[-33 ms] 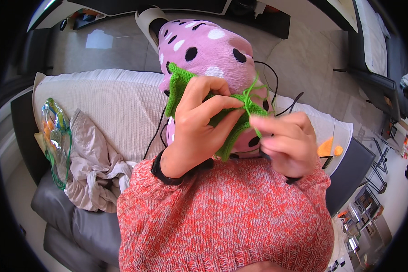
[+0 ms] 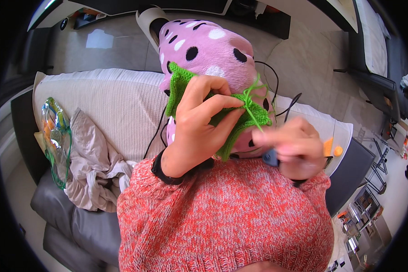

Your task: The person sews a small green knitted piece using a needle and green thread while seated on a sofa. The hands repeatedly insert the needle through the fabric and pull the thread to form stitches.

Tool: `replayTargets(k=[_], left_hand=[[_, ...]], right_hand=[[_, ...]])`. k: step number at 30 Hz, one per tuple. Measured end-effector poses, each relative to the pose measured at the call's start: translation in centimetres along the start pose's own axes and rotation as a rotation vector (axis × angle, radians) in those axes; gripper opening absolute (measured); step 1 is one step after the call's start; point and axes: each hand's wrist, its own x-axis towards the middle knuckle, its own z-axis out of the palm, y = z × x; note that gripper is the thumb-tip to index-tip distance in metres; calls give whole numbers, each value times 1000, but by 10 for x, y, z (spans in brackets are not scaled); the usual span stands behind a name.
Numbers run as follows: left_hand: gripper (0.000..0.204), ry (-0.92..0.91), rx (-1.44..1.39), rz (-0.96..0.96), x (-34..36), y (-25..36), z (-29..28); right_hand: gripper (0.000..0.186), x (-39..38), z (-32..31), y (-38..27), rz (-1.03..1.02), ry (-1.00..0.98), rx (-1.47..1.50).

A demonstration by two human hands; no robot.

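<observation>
Behind left hand [image 2: 199, 124], part-hidden green knitting [image 2: 179, 86], spotted blanket [image 2: 213, 52], black cord [image 2: 297, 97] nearby

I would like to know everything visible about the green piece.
The green piece looks knitted or crocheted, with a bumpy texture. It looks folded, above the spotted pink cloth. The left hand pinches and partly hides it. Loose strands curl near its right end; one runs straight to the blurred right hand.
</observation>
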Motion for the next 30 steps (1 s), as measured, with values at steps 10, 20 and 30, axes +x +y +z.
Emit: replayTargets(k=[10, 20, 30], left_hand=[[21, 10, 27, 16, -2, -1, 0], [21, -15, 11, 38, -3, 4, 2], [19, -63, 44, -27, 3, 4, -8]], right_hand=[[3, -53, -132, -82, -284, 700, 775], [4, -73, -158, -86, -315, 863, 527], [21, -17, -30, -17, 262, 884, -300]])
